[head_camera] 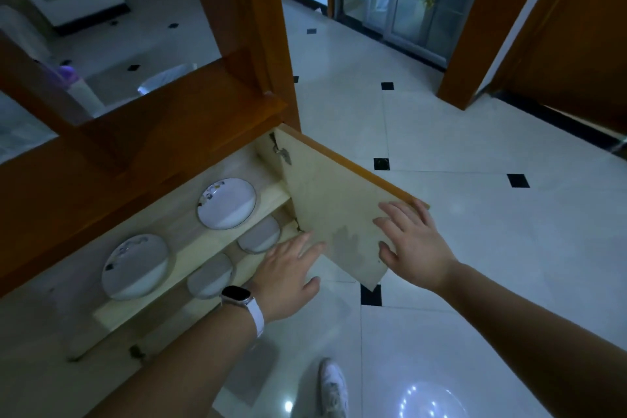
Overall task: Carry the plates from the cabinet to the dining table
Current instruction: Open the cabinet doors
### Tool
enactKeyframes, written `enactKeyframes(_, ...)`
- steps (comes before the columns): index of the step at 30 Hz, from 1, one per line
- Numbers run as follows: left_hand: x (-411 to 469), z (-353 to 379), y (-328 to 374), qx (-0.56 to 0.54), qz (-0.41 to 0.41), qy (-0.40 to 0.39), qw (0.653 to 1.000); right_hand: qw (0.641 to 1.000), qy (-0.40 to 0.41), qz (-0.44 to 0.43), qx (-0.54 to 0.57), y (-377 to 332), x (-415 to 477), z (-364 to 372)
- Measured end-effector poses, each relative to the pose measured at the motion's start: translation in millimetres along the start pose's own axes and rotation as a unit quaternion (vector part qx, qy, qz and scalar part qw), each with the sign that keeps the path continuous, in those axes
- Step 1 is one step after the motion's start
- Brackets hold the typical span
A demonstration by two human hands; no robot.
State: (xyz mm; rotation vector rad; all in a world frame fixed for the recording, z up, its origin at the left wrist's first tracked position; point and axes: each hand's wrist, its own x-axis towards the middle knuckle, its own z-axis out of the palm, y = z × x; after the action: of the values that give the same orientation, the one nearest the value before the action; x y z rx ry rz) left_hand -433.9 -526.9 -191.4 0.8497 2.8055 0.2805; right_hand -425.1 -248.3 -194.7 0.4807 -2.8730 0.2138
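**Desk:** Where are we on the plates?

**Me:** At the very start, as I read it. The cabinet [163, 146] has its door [325, 187] swung out, and I count four plates inside. On the upper shelf [185, 236] sit the right patterned plate [226, 203] and the left patterned plate [135, 266], well apart. Below them, half tucked under that shelf's front edge, are the right grey plate [259, 235] and the left grey plate [210, 275].

**Desk:** Anything picked up?

**Me:** Nothing. My left hand [286, 276], the one with the watch [237, 295], reaches in low with its fingers stretched out and loose. It is just beside the right grey plate and grips nothing. My right hand [412, 244] lies flat on the inner face of the door, fingers spread, near its outer edge. I'd say it is steadying the door, not holding anything.

**Desk:** And the dining table?

**Me:** Not in view. I only see tiled floor [492, 220] and doorways beyond, so I can't say whether any plates are already there. From here, all four lifts and the whole carry are left to do.
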Motion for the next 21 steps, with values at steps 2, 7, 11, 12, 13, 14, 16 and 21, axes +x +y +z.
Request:
enactKeyframes(2, -15, 3, -16, -0.004, -0.033, 0.000, 0.999, 1.000, -0.018, -0.019, 0.004, -11, 5, 5)
enactKeyframes(7, -65, 15, -70, -0.026, -0.143, -0.025, 0.989, 0.993, -0.070, -0.087, 0.029, -53, 26, 25)
enactKeyframes(11, -112, 23, -103, -0.031, -0.206, -0.023, 0.978, 0.985, -0.095, -0.134, 0.059, -94, 50, 44)
enactKeyframes(12, -121, 23, -109, -0.036, -0.216, -0.015, 0.976, 0.983, -0.099, -0.143, 0.066, -105, 56, 49)
enactKeyframes(13, -128, 22, -114, -0.039, -0.225, -0.007, 0.973, 0.981, -0.100, -0.150, 0.070, -115, 62, 54)
enactKeyframes(14, -134, 20, -120, -0.042, -0.234, 0.001, 0.971, 0.980, -0.101, -0.154, 0.073, -125, 67, 58)
enactKeyframes(16, -142, 16, -131, -0.050, -0.251, 0.010, 0.967, 0.979, -0.103, -0.157, 0.084, -145, 79, 67)
enactKeyframes(21, -156, 5, -160, -0.067, -0.294, 0.048, 0.952, 0.973, -0.115, -0.178, 0.090, -187, 108, 87)
